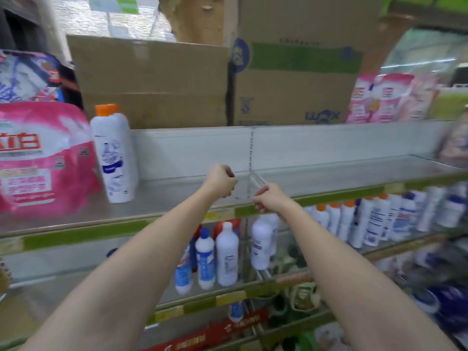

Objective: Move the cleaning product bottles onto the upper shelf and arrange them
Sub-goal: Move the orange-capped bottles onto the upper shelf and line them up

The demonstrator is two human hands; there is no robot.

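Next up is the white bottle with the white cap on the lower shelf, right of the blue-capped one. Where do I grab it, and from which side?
Take the white-capped bottle around its narrowing shoulder just under the cap, coming from the front and slightly above. It stands upright at the shelf's front edge, but the blue-capped bottle crowds its left side, so a side approach looks tight. The right hand is nearest and holds nothing.

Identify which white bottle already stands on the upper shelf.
The orange-capped bottle beside the pink bag; all others stand on the shelf below.
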